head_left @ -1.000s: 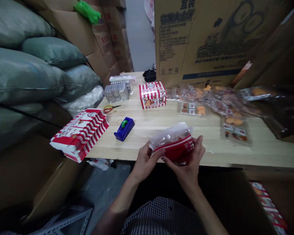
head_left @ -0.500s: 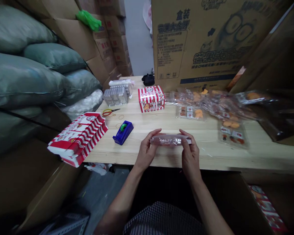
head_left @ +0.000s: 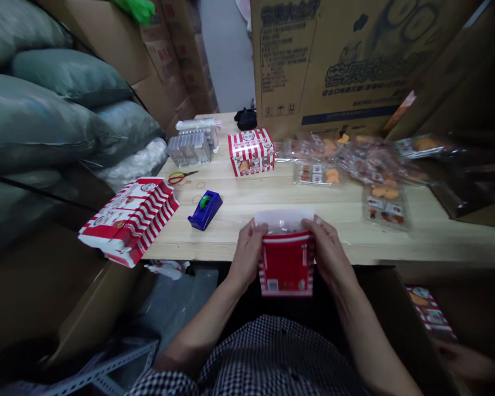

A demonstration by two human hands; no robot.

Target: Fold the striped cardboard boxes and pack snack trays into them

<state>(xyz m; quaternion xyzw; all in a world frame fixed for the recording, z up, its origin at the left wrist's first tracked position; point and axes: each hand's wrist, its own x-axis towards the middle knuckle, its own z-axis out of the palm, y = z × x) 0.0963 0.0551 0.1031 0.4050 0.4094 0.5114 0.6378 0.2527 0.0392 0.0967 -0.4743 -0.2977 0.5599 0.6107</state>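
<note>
Between my hands is a red box (head_left: pixel 287 267) with striped sides, held tilted at the table's front edge. A pale flap stands up along its far side, and some clear plastic shows inside the opening. My left hand (head_left: pixel 249 250) grips the left side near the top, thumb over the rim. The right side is gripped the same way by my right hand (head_left: pixel 328 247). A blue tape dispenser (head_left: pixel 205 210) with green tape lies to the left of my left hand.
A stack of flat striped boxes (head_left: pixel 130 220) overhangs the table's left edge. Further back are scissors (head_left: pixel 181 177), clear cases (head_left: pixel 190 148) and an assembled striped box (head_left: pixel 251 153). Clear food-shaped packs (head_left: pixel 385 206) lie right. Another person's hand (head_left: pixel 466 355) is low right, by a printed box (head_left: pixel 431 311).
The box has been turned, so its broad red face now shows instead of a narrow end. My hands stay on both sides. Another person's hand has come in at lower right.
</note>
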